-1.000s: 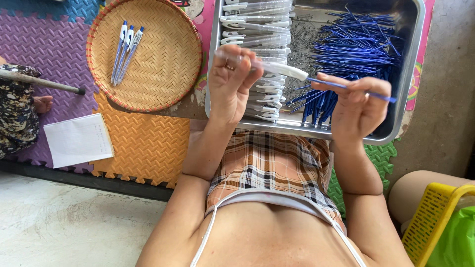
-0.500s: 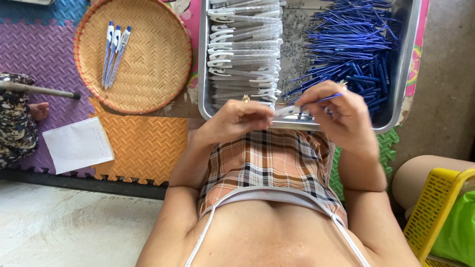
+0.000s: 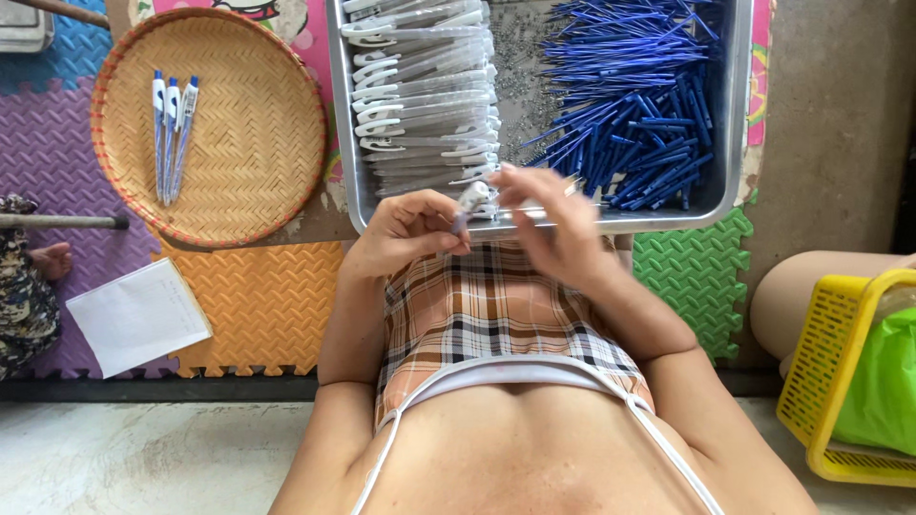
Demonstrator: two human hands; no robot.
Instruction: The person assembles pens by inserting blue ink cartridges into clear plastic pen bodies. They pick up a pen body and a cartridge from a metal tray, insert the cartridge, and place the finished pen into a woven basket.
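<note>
Far left, I see a patterned sleeve (image 3: pixel 21 286) and bare foot (image 3: pixel 50 259) of another person, with a dark rod (image 3: pixel 62 221) lying across the purple foam mat (image 3: pixel 43 143)

Next, a sheet of white paper (image 3: pixel 138 315) lies on the orange foam mat (image 3: pixel 262 305)

Above it I log a round woven basket tray (image 3: pixel 239 143) holding three finished pens (image 3: pixel 172 133), white and blue, side by side near its left half

Centre, a metal tray (image 3: pixel 348 143) holds a stack of clear pen barrels with white clips (image 3: pixel 425 95) on its left side, small grey metal bits (image 3: pixel 520 57) strewn in the middle, and a heap of blue refills (image 3: pixel 639 105) on its right side

At the tray's near edge, my left hand (image 3: pixel 405 234) is curled, fingers closed round the lower end of a pen (image 3: pixel 469 202) with a white clip; the pen stands tilted between both hands, just over the tray rim

My right hand (image 3: pixel 558 224) meets it from the other side, fingertips pinched at the pen's top; I cannot tell how much of the pen this hand covers

Below the hands, a plaid cloth (image 3: pixel 496 315) covers the lap

Right of the tray, a green foam mat (image 3: pixel 692 286) touches bare concrete floor (image 3: pixel 830 124)

Far right, a yellow plastic basket (image 3: pixel 830 381) holds something green (image 3: pixel 883 381)
</note>
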